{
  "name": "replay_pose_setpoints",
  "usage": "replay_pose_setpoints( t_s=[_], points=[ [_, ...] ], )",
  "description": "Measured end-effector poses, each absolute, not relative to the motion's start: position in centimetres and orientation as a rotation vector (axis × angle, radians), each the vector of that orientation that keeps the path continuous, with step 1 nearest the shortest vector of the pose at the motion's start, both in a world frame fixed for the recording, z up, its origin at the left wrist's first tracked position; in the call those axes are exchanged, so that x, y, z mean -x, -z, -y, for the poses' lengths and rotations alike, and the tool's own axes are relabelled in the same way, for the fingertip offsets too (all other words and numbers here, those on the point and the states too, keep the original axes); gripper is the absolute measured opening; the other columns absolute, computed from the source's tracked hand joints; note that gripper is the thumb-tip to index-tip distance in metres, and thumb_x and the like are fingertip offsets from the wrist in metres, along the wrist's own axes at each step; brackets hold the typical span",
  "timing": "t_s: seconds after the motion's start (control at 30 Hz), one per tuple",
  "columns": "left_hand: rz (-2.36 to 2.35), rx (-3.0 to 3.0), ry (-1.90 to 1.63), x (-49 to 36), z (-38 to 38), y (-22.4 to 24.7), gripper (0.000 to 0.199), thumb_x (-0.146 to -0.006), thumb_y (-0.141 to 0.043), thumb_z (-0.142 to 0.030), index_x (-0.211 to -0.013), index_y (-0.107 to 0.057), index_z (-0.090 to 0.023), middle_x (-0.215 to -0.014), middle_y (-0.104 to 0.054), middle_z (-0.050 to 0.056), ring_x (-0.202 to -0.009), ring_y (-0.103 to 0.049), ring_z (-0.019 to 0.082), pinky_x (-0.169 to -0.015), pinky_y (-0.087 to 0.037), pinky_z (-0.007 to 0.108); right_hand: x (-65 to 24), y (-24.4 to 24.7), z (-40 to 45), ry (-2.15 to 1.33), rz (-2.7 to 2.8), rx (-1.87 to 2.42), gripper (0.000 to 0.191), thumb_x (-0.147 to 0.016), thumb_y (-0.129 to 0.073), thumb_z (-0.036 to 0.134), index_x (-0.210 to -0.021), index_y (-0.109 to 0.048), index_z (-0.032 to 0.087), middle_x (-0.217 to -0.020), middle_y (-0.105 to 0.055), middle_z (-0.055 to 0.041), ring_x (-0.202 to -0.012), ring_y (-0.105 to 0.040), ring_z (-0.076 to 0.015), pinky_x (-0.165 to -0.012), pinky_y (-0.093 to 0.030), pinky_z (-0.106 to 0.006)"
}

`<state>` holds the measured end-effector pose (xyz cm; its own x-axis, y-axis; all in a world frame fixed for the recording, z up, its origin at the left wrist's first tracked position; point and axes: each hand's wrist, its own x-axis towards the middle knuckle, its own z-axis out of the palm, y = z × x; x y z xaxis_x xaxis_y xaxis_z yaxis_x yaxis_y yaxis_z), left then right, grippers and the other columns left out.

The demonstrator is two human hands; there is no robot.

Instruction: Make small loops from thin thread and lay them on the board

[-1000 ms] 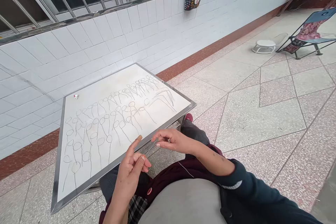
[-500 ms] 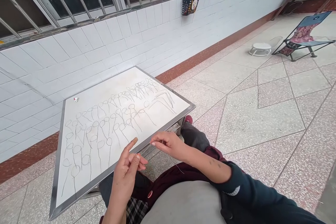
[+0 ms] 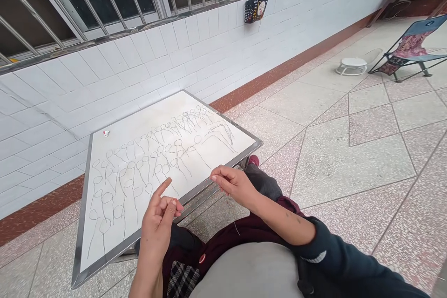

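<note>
My left hand (image 3: 159, 216) is at the table's near edge, thumb pressed against the curled fingers, index finger stretched out with a tan covering on its tip. Whatever it pinches is too fine to make out. My right hand (image 3: 232, 184) is held apart to the right, thumb and fingertips pinched together on what looks like a thin wire. A short thin wire end (image 3: 237, 228) shows below it, against the dark red clothing. On the white tabletop (image 3: 153, 118) lie several looped wires (image 3: 138, 192), each a ring with a long tail, in slanting rows.
Bent wires without rings (image 3: 223, 132) lie near the table's right corner. A small white and red item (image 3: 106, 133) sits at the far left. A tiled wall with a barred window stands behind. A white stool (image 3: 352, 66) and folding chair (image 3: 412, 51) are at right.
My hands have moved apart, left hand to the left and right hand slightly right and up. The thin strand seen between them before no longer shows clearly. The view has shifted slightly.
</note>
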<state>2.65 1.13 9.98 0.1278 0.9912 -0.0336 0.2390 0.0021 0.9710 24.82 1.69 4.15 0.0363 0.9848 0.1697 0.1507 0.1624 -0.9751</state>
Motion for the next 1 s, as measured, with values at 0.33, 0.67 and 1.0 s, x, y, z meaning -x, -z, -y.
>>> replay_pose_setpoints(
  t_s=[0.33,0.67,1.0],
  points=[
    [-1.526,-1.899,-0.949,-4.9,-0.3,-11.9,0.045,-0.084,-0.056,-0.037,-0.128,-0.051,-0.032,-0.1,-0.065,0.004,-0.091,-0.06,0.022,-0.056,-0.046,0.025,-24.5,-5.6,-1.0,-0.929,1.458,1.165,0.015,-0.087,-0.053,0.03,-0.08,-0.06,0.018,-0.058,-0.047,0.0041,-0.051,-0.045,-0.009,-0.049,-0.035,-0.021],
    [-1.448,-2.262,-0.978,-6.7,-0.9,-10.7,0.036,-0.09,-0.047,-0.024,-0.124,-0.055,-0.028,-0.086,-0.069,0.0,-0.075,-0.063,0.016,-0.074,-0.05,0.031,-23.9,-6.0,0.3,-1.345,1.317,0.808,0.03,-0.087,-0.057,0.035,-0.112,-0.049,0.02,-0.08,-0.058,-0.0008,-0.072,-0.058,-0.0127,-0.061,-0.049,-0.025],
    [-1.378,-2.54,-1.027,-7.5,-1.1,-10.9,0.036,-0.09,-0.046,-0.021,-0.125,-0.055,-0.027,-0.087,-0.074,-0.002,-0.085,-0.066,0.017,-0.105,-0.033,0.044,-23.7,-5.8,-0.1,-1.539,1.146,0.619,0.026,-0.087,-0.058,0.039,-0.098,-0.05,0.016,-0.08,-0.064,-0.0023,-0.072,-0.064,-0.0133,-0.058,-0.051,-0.025]
  ],
)
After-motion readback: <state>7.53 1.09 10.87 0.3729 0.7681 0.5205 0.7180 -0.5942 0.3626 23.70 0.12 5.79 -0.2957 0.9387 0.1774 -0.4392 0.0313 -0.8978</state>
